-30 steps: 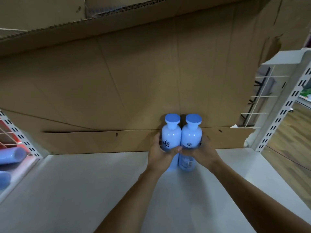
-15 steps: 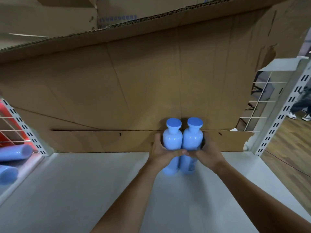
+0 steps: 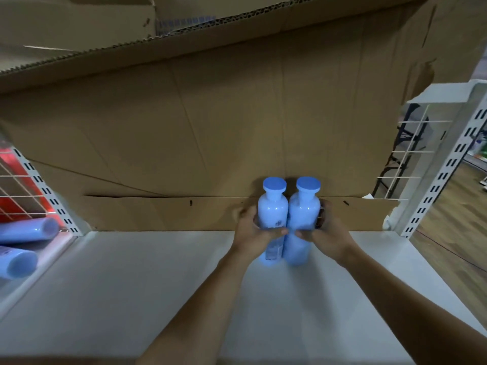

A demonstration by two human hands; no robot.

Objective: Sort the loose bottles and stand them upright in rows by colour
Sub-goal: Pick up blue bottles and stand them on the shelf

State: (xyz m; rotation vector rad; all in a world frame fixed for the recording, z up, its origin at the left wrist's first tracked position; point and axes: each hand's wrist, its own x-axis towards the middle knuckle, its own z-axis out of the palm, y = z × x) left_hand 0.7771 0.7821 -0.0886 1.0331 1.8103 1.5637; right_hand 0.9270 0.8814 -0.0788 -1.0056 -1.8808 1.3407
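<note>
Progress is judged early from the head view: two blue bottles [image 3: 288, 219] are gripped upright together on the white shelf [image 3: 131, 285] by left hand [image 3: 254, 234] and right hand [image 3: 325, 233], while loose bottles [image 3: 25, 242] lie unsorted leftward.

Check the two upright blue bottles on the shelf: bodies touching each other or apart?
Touching. The head view shows the left bottle and right bottle pressed side by side, no shelf or cardboard visible between their bodies; only the necks and caps are apart.
</note>
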